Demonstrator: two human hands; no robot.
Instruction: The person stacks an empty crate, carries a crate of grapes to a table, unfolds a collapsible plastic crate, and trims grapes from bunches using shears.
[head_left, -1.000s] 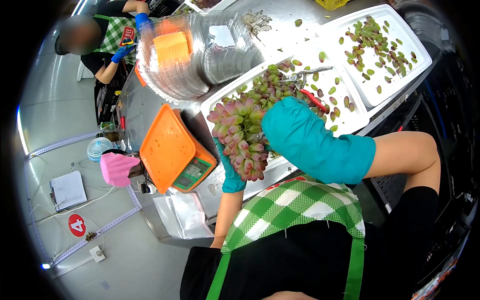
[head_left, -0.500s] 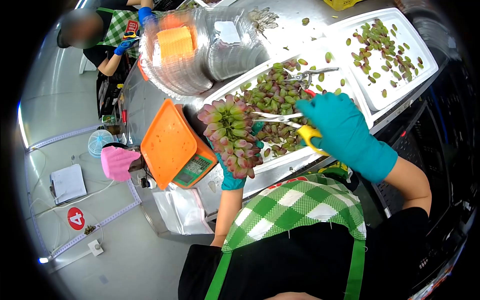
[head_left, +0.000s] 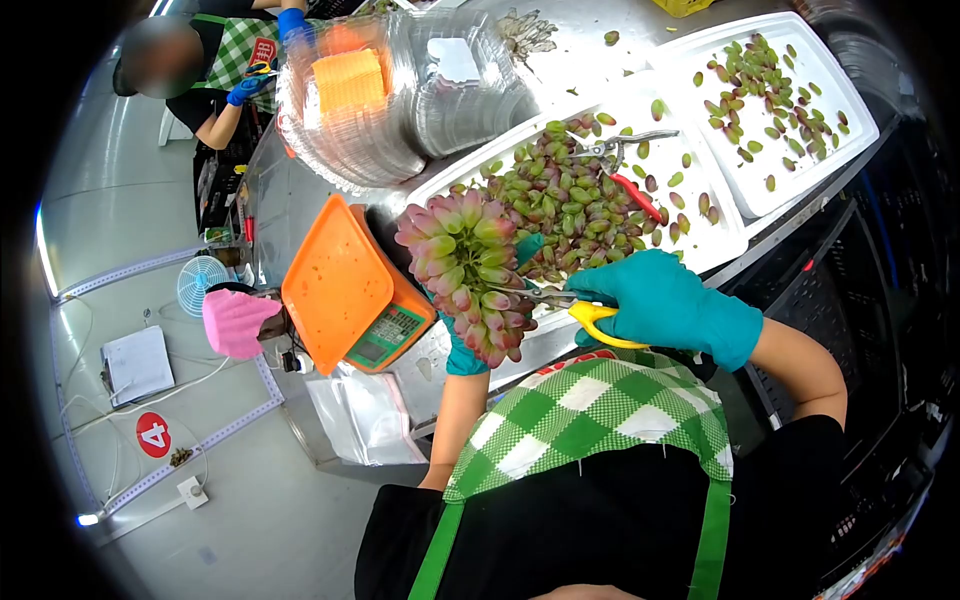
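My left hand, in a teal glove, holds up a bunch of long green-and-pink grapes over the near end of a white tray. The bunch hides most of that hand's fingers. My right hand, gloved alike, is closed round yellow-handled scissors. Their blades point left, with the tips among the lower right grapes of the bunch; whether they are parted cannot be made out. Many loose grapes lie in the tray below, with red-handled pruning shears on top of them.
Left of the bunch stands an orange scale. Behind it are stacked clear plastic containers. A second white tray with scattered grapes sits at the right. A bare stem lies at the back. A co-worker with blue gloves stands far left.
My right hand has moved down and toward me with the scissors, baring the red shears. The scissor tips have shifted lower along the bunch, which is turned slightly in my left hand.
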